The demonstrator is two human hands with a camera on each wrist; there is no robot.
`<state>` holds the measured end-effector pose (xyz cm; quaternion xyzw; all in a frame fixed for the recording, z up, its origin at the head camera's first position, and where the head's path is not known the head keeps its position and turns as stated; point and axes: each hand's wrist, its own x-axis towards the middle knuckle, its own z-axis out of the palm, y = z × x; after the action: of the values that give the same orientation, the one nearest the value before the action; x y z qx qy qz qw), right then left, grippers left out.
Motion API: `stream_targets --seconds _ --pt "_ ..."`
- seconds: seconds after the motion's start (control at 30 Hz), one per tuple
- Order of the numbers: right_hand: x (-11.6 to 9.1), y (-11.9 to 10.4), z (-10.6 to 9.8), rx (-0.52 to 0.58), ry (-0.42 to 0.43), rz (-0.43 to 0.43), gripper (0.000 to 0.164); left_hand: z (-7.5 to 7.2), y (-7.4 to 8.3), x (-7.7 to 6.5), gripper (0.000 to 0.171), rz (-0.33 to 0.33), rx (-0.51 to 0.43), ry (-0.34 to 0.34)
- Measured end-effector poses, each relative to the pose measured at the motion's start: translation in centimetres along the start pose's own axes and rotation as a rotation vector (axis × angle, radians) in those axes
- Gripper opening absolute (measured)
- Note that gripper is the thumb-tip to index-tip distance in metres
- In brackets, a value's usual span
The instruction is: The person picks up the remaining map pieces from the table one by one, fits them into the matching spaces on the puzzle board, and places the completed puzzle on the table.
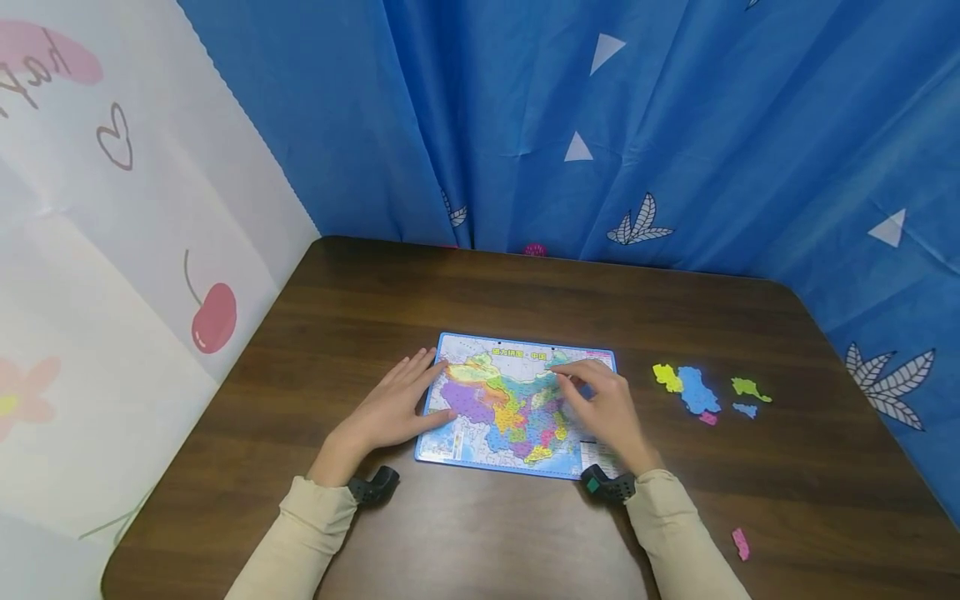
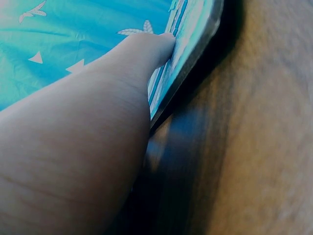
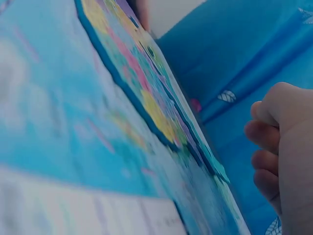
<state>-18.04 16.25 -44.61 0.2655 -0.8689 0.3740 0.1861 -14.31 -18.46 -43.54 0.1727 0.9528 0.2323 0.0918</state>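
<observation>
A map puzzle board (image 1: 457, 467) with a blue border lies on the wooden table, with many colourful pieces fitted in its middle. My left hand (image 1: 393, 402) rests flat over the board's left edge, fingers spread and thumb on the map's lower left. In the left wrist view, the thumb (image 2: 159, 46) reaches onto the rim. Over the upper right of the map is my right hand (image 1: 606, 410), fingers curled and thumb near the index fingertip, beside a teal map piece (image 3: 215, 171) in the right wrist view. I cannot tell whether a small piece is between the fingertips.
Right of the board lie loose puzzle pieces: a yellow one (image 1: 667, 377), a large blue one (image 1: 697, 390), a small pink one (image 1: 708, 418), a green one (image 1: 748, 388) and a small blue one (image 1: 745, 410). Another pink piece (image 1: 740, 543) lies nearer. Blue curtain (image 1: 525, 125) hangs behind.
</observation>
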Motion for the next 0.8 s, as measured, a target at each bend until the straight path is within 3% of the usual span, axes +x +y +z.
stream_targets --seconds 0.43,0.8 --pt "-0.3 1.5 -1.4 -0.081 0.079 0.057 0.020 0.0 0.0 0.0 0.090 0.011 -0.010 0.012" --pt "-0.7 2.5 -2.8 -0.192 0.096 0.190 0.026 0.0 -0.1 -0.1 0.090 0.010 -0.017 0.009"
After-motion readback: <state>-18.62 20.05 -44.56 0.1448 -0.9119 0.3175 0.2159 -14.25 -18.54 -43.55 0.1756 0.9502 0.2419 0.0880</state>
